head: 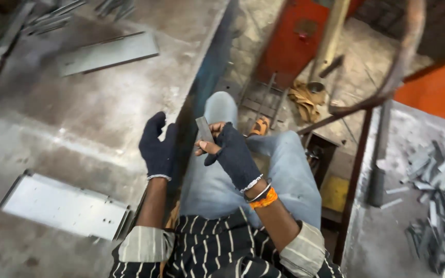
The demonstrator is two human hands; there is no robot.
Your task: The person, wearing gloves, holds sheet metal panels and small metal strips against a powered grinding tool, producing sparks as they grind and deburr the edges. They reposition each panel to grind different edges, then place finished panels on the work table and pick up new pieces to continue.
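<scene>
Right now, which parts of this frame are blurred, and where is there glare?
Head view: the tools at top left are smeared by motion blur; the gloved hands, left hand and right hand, and the small metal strip stay fairly sharp; soft glare whitens the metal tray.

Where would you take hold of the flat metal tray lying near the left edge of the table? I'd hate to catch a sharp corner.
Take the metal tray by its long folded rim on the side nearest the gloved left hand, coming from the right. It lies flat on the table, so only the raised rim offers a grip; the corners look sharp.
</scene>
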